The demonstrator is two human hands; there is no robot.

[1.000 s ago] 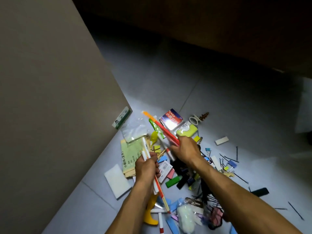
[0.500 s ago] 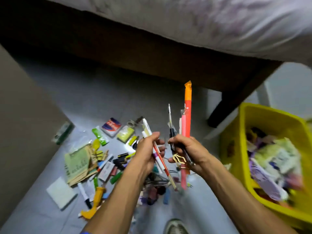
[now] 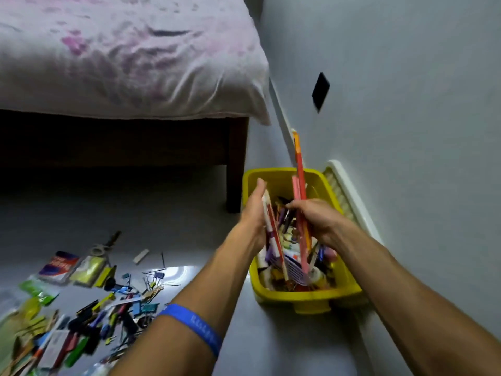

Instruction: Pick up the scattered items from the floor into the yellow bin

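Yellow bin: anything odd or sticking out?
Yes. The long orange-red stick gripped by the right hand stands upright, well above the yellow bin rim. Many items remain scattered on the floor.

Motion blur smears the scattered pile of small colourful stationery [image 3: 81, 316], cut off by the lower-left edge. Both forearms hide part of the yellow plastic bin [image 3: 301, 297].
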